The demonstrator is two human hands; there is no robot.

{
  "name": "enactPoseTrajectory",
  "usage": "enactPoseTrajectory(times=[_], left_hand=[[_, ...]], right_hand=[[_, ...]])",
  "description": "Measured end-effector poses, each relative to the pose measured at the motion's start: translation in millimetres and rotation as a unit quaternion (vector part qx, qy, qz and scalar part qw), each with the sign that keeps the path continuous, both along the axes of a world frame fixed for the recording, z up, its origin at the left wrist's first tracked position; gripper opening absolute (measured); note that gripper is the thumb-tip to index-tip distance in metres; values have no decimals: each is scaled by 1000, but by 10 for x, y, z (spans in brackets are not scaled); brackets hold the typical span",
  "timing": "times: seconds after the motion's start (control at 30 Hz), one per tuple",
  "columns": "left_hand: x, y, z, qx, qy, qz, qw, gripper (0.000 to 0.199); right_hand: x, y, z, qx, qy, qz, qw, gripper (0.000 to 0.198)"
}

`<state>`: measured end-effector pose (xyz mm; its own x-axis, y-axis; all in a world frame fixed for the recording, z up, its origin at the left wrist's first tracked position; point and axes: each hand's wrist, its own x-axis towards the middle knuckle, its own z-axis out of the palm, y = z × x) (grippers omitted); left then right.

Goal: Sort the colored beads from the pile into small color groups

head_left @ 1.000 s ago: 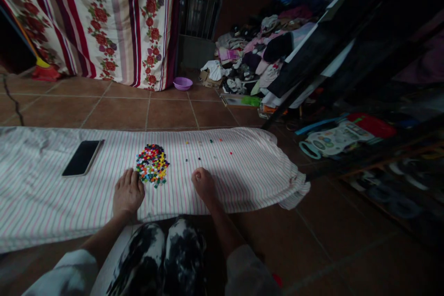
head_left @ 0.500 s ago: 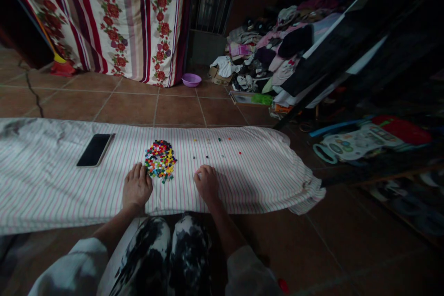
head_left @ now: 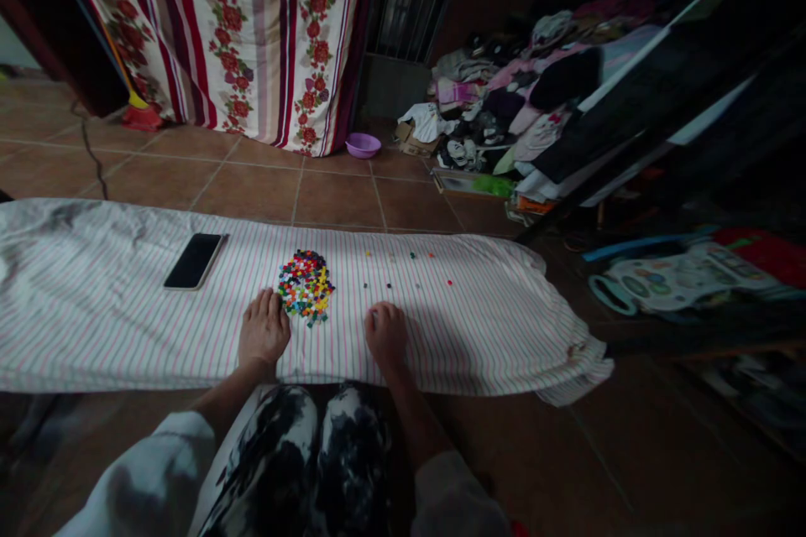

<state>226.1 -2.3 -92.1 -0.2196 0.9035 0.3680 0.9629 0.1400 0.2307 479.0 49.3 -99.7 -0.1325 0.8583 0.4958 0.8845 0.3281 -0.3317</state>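
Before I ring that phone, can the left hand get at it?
Probably yes; only striped cloth shows between the left hand and the phone, with the colored pieces on the hand's other side.

right hand [head_left: 387, 336]: rolled from thumb side up to more knuckles up over the last second; edged slightly left across the cloth [head_left: 472, 327], fingertips now nearer the grey piece [head_left: 365, 286].
head view: swung left. phone [head_left: 195, 261] and coloured pile [head_left: 306, 285] sit farther right in frame; pale patch [head_left: 18, 44] newly visible, far left edge.
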Motion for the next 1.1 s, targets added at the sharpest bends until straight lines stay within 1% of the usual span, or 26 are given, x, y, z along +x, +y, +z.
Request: enactPoseTrajectory(times=[0.17,0.37,0.47,0.57,0.63,0.7,0.8,0.9,1.0,1.1], left_hand=[[-1,0,-20,10,9,2,1000,44],[-3,-4,-24,9,10,-1,1000,43],[2,-2,-27,8,6,1,1000,44],[8,1,-27,2,6,3,1000,44],[11,3,-25,0,8,5,1000,44],[13,4,-23,2,11,5,1000,44],[16,4,-18,8,14,3,1000,44],[18,1,-10,10,11,-1,1000,43],[20,0,-1,10,12,-2,1000,42],[22,4,-2,9,20,2,1000,42]], right_hand=[[0,-12,2,1,13,-4,1000,12],[15,-19,-8,-9,12,9,1000,18],[43,-18,-7,-3,48,12,999,21],[9,14,56,16,93,29,995,23],[-102,62,134,27,113,51,992,23],[-292,130,219,22,122,78,989,22],[-653,246,308,-29,100,119,987,19],[-980,352,333,-85,66,127,986,16],[-1205,435,348,-144,23,120,982,16],[-1351,497,397,-183,-15,127,975,17]])
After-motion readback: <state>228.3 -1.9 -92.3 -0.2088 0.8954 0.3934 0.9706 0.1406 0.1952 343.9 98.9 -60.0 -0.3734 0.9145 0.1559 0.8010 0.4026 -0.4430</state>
